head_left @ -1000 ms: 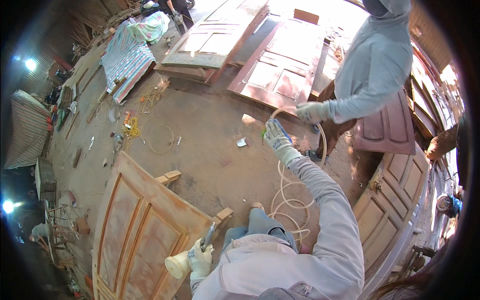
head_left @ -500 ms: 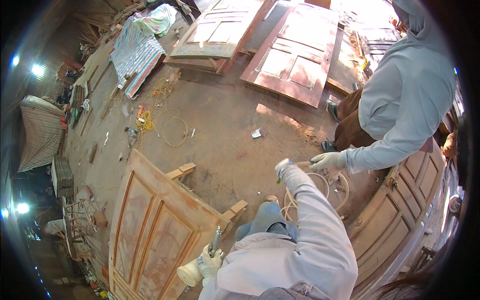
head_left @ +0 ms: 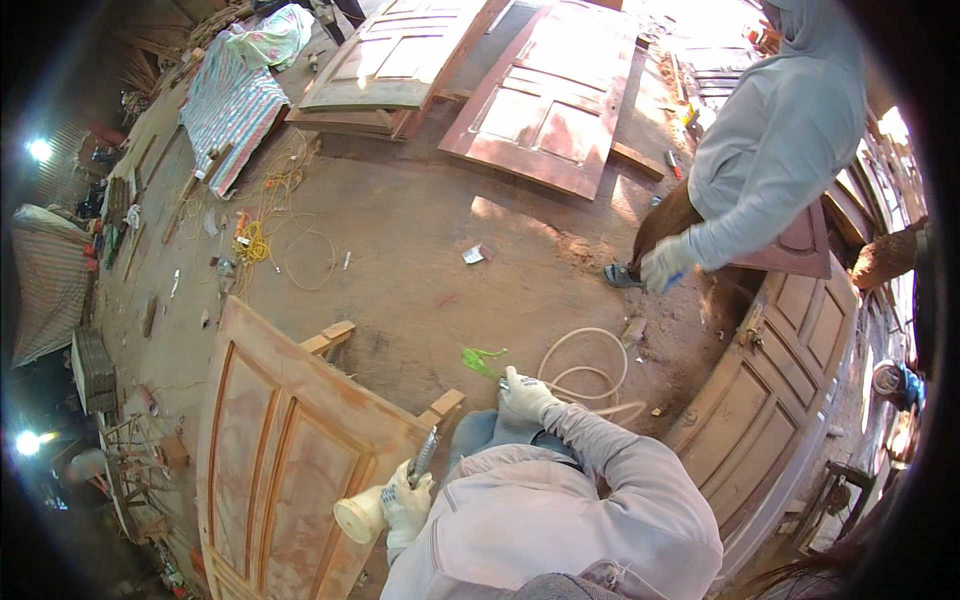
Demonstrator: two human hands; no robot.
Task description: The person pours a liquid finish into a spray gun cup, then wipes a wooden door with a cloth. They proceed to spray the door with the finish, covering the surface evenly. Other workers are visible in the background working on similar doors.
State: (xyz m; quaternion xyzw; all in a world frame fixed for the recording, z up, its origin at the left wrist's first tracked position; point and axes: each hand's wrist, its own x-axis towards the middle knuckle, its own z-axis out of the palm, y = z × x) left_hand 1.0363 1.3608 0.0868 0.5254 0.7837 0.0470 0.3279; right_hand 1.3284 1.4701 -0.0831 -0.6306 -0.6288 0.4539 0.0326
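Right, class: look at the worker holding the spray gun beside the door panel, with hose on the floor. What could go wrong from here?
1. The pale hose lies looped on the floor by the right hand; it could probably snag or trip the co-worker standing close by.
2. The spray gun in the left hand hangs over the door panel; an accidental squeeze might mark it.

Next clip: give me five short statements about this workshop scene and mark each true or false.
1. The left hand holds a spray gun with a pale cup. True.
2. The right hand is bare. False: it wears a light glove.
3. A pale hose lies coiled on the floor near the right hand. True.
4. The door panel by the left hand stands upright against a wall. False: it lies flat on wooden supports.
5. Another person stands nearby. True.
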